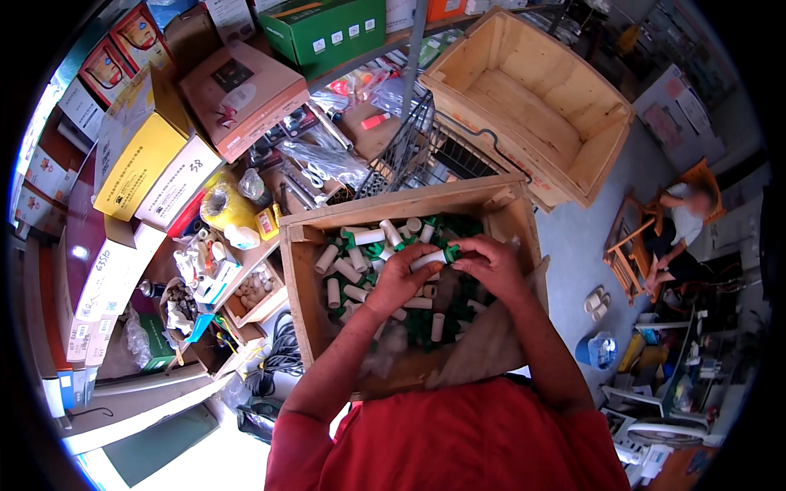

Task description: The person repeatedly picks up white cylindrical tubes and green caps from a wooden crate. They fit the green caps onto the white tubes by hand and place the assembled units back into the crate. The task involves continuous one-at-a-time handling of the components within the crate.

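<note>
Over an open wooden box (409,200) my two hands meet at a short white plastic tube (428,261) with a green end piece (452,254). My left hand (399,278) is closed round the white tube. The fingers of my right hand (490,263) pinch at the green end. Below them the box holds many similar white tubes (333,292) and green plastic pieces (419,325), jumbled together. A translucent plastic sheet (483,348) lies over the near right part of the box.
Beyond the box stand a wire basket (401,151) and a larger wooden crate (524,102). Shelves at left carry a yellow carton (143,147), a brown box (241,94) and loose goods. A person (684,221) sits far right, near a blue bucket (599,350) and slippers (597,303).
</note>
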Tool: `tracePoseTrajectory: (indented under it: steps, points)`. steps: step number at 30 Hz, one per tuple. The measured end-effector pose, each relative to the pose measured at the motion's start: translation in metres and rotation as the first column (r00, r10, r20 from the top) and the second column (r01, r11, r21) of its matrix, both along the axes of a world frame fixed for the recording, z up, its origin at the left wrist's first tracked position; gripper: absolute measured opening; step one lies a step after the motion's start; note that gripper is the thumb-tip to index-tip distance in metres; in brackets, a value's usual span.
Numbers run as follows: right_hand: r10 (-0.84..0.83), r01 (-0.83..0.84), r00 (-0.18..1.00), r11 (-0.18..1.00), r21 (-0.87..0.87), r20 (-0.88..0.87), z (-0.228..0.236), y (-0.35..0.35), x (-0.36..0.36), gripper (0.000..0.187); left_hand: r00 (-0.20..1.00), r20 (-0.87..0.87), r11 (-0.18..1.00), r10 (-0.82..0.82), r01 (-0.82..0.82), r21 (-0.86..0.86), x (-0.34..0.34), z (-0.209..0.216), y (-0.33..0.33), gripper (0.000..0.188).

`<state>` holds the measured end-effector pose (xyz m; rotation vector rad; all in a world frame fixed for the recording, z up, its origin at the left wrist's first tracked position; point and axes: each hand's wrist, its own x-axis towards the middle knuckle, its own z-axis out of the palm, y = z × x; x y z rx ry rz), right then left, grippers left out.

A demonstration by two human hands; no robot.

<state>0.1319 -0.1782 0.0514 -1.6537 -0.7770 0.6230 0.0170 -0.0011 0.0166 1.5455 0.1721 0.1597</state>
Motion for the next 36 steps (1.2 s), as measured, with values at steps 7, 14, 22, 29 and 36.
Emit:
tracePoseTrajectory:
  steps: [7, 14, 22, 29, 36]
  points:
    - [-0.01, 0.017, 0.989, 0.999, -0.047, 0.147, 0.007, -0.001, -0.003, 0.028, 0.999, 0.036, 0.999, -0.003, 0.001, 0.042, 0.0, -0.002, -0.003, 0.028]
    - [-0.028, 0.037, 0.984, 0.998, -0.046, 0.175, 0.004, 0.0, -0.005, 0.024, 0.998, 0.055, 1.0, 0.017, -0.016, -0.013, -0.001, -0.012, -0.007, 0.027]
    - [-0.042, 0.055, 0.983, 0.996, -0.069, 0.177, 0.004, 0.001, -0.006, 0.025, 0.996, 0.065, 0.997, 0.068, -0.07, 0.026, 0.0, -0.013, -0.012, 0.025]
    - [-0.062, 0.069, 0.989, 0.997, -0.042, 0.137, 0.004, 0.002, -0.008, 0.024, 0.98, 0.181, 0.978, 0.084, -0.116, 0.175, 0.0, -0.011, -0.014, 0.025]
    - [-0.016, 0.039, 0.985, 0.991, -0.129, 0.171, 0.004, -0.003, -0.005, 0.024, 1.0, 0.007, 0.999, -0.013, 0.013, -0.041, -0.004, -0.018, -0.01, 0.028]
